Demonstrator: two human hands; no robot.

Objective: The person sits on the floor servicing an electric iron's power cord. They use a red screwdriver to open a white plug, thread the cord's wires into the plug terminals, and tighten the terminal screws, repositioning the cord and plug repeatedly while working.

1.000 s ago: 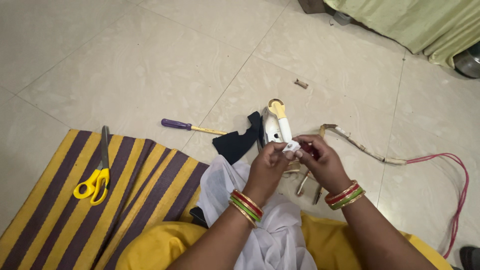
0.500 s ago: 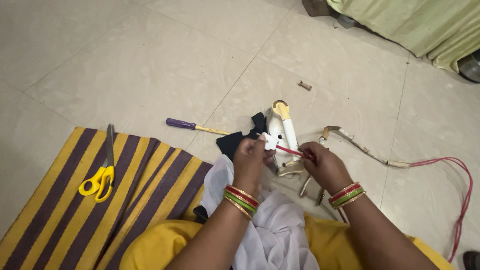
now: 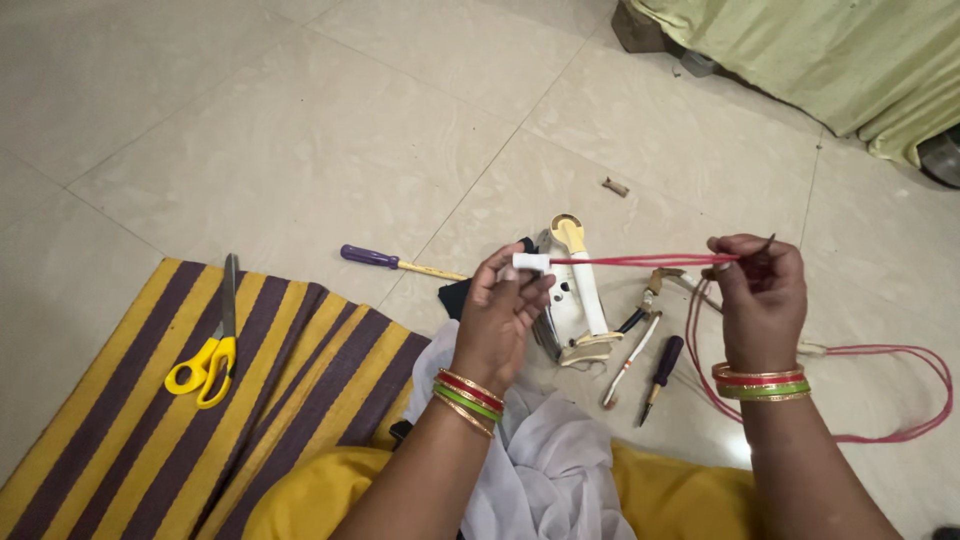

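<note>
**Red wire now pulled taut between both hands**

Drawn apart since a second ago, when bunched close over the iron: left hand [image 3: 510, 305] pinching a white sleeve [image 3: 532, 262], right hand [image 3: 758, 285] clenched on the red wire [image 3: 640, 260], stretched level between them above the iron [image 3: 575, 295]. Judged: wire freed or being threaded through the sleeve.

Nearest, striped mat [image 3: 120, 440] with yellow scissors [image 3: 205, 365]. Beyond, on the tiled floor [image 3: 300, 150], a dark screwdriver [image 3: 660, 375] and a purple screwdriver [image 3: 385, 260]. Farthest right, green cloth [image 3: 830, 60].
</note>
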